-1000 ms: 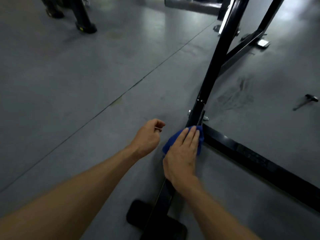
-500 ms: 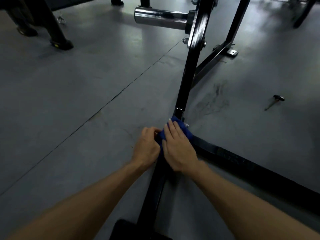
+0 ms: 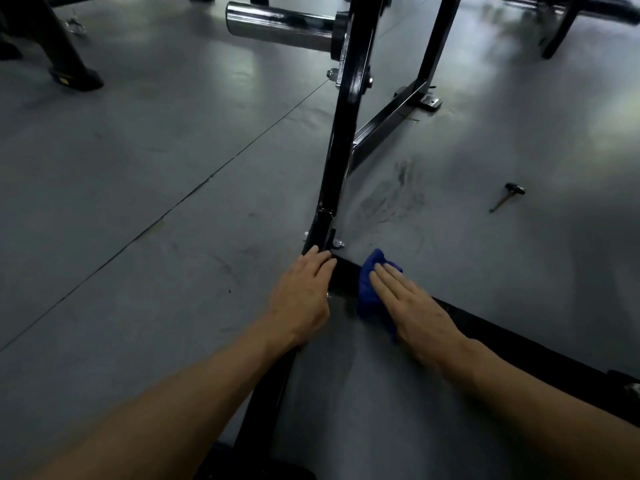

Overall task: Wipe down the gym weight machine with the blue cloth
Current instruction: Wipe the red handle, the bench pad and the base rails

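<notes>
The weight machine's black steel frame (image 3: 346, 133) rises from a floor joint in the middle of the view, and a low base bar (image 3: 519, 344) runs from that joint toward the right. A blue cloth (image 3: 369, 289) lies bunched on the near end of this bar. My right hand (image 3: 412, 306) presses flat on the cloth with straight fingers. My left hand (image 3: 304, 296) rests on the frame at the joint, fingers extended over the corner, holding nothing.
A chrome weight sleeve (image 3: 280, 26) sticks out leftward from the upright. A small pin tool (image 3: 507, 199) lies on the grey floor at the right. Another machine's black foot (image 3: 74, 76) stands at the far left. A bolted foot plate (image 3: 429, 102) sits behind.
My right hand has slid the blue cloth from the joint rightward onto the base bar. My left hand left the cloth and now rests on the joint. The view tilted up.
</notes>
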